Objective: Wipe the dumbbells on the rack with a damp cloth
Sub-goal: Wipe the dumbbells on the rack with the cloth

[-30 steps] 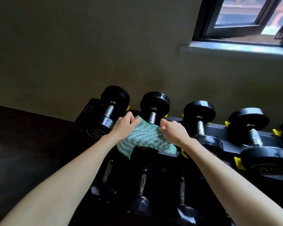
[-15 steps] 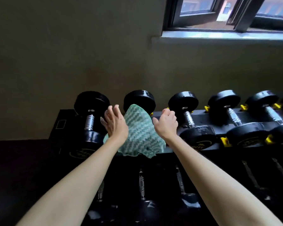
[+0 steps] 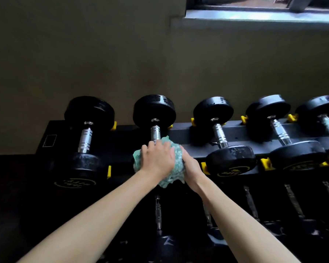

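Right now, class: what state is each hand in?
Left hand: grips the green patterned cloth.
Right hand: grips the same cloth.

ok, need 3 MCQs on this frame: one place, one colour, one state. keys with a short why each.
1. The cloth is on which top-row weight?
A. leftmost dumbbell
B. second dumbbell from the left
C. third dumbbell from the left

2. Cloth colour?
A. red
B. green
C. black

3. Cloth state?
A. spread flat
B. neatly folded
C. bunched up

Keys:
1 B, it covers the near head of that one, below its bare chrome handle.
2 B, green with pale flecks.
3 C, it is wadded between the left grip and the right grip.
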The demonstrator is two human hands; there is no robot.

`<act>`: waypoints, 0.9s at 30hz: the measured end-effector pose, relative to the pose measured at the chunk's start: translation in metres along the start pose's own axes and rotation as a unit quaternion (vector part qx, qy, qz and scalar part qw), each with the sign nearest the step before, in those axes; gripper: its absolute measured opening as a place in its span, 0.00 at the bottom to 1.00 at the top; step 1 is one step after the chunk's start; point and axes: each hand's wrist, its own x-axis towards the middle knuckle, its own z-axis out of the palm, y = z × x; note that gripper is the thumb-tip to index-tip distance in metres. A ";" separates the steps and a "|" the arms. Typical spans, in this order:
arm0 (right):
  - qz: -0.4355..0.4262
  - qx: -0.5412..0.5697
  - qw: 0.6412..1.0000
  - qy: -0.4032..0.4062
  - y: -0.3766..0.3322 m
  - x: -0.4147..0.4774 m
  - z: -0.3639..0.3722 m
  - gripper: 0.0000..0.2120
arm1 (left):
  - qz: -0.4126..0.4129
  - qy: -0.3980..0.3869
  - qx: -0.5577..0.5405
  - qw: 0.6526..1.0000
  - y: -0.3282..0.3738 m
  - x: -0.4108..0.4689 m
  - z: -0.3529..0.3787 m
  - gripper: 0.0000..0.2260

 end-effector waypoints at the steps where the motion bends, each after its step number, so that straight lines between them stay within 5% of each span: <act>1: 0.023 0.031 0.999 -0.008 0.000 0.002 -0.004 0.17 | 0.023 0.002 0.052 0.998 0.004 0.002 0.001 0.19; 3: 0.046 0.070 0.995 -0.053 0.000 0.004 -0.016 0.12 | 0.067 0.009 0.143 0.987 0.014 0.006 -0.002 0.16; 7: 0.014 -0.003 0.998 -0.062 0.013 0.008 -0.043 0.11 | 0.163 -0.126 0.258 0.944 0.045 0.015 0.011 0.15; 13: 0.032 0.008 0.999 -0.012 0.035 0.006 -0.067 0.21 | 0.311 -0.243 0.546 0.739 0.068 0.010 0.052 0.19; 15: 0.047 0.045 0.998 -0.001 0.034 0.000 -0.069 0.21 | 0.362 -0.227 0.549 0.718 0.069 0.005 0.051 0.18; 20: 0.091 0.044 0.994 -0.034 0.032 -0.024 -0.062 0.25 | 0.404 -0.227 0.345 0.816 0.058 -0.005 0.031 0.07; 23: 0.080 0.034 0.994 -0.064 0.029 -0.045 -0.057 0.20 | 0.446 -0.107 0.297 0.837 0.041 -0.019 0.022 0.12; 27: 0.035 0.002 0.988 -0.149 0.007 -0.074 -0.042 0.08 | 0.383 0.126 0.104 0.909 0.020 -0.024 0.020 0.14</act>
